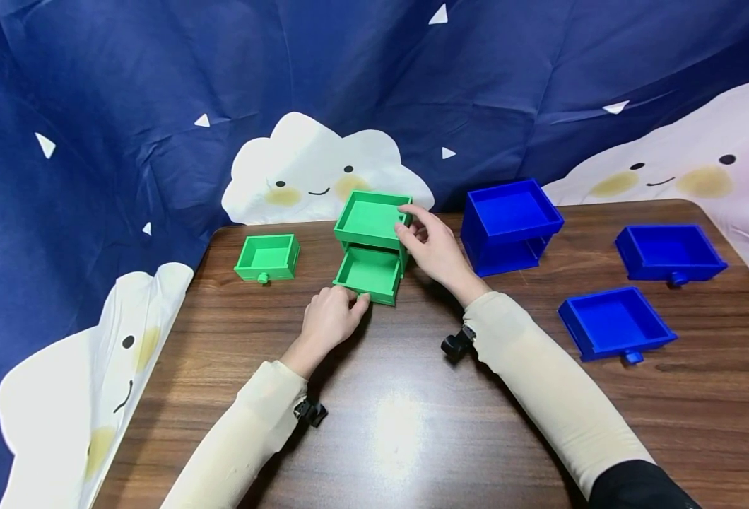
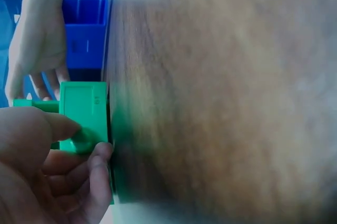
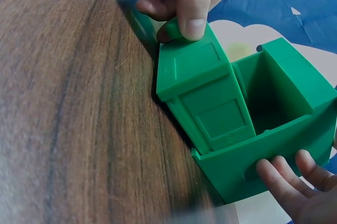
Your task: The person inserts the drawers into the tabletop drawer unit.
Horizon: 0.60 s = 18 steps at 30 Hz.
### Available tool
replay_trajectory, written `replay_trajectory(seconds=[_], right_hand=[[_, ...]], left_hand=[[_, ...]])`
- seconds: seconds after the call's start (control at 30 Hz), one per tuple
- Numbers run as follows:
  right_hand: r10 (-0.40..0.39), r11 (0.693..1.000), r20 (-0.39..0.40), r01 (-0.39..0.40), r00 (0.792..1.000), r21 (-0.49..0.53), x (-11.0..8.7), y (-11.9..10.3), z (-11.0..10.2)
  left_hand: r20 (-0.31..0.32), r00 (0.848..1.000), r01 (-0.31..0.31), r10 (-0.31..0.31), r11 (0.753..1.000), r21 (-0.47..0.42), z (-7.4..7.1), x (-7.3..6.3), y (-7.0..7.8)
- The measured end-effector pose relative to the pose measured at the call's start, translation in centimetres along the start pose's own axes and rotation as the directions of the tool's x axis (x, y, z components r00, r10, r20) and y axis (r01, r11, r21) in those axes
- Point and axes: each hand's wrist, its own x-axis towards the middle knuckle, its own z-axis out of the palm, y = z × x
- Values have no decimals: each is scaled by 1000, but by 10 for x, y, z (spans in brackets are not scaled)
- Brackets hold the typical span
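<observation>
Desk carries a green, tray-topped cabinet, its back hidden; the right grip, loosely spread, touches its right wall. An open-topped green drawer juts partway from its front, toward the left grip, which pinches its knob, mostly covered in the head view.

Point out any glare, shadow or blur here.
Head view: white glare on the tabletop, shadows beside both sleeves; left wrist view: tabletop mostly blurred, the green drawer front clearer; right wrist view: the green cabinet fairly crisp, its open compartment dark.
</observation>
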Motion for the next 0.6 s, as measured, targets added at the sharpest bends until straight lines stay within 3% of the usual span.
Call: replay_trajectory(seconds=[0.43,0.6], right_hand=[[10,1000,8,-10,1000,10,0,-3,-1],[24,1000,14,-24,1000,4,1,-2,-1]], left_hand=[[56,998,5,-8,999,50,0,14,5],[41,999,-13,12,999,47,3,17,3]])
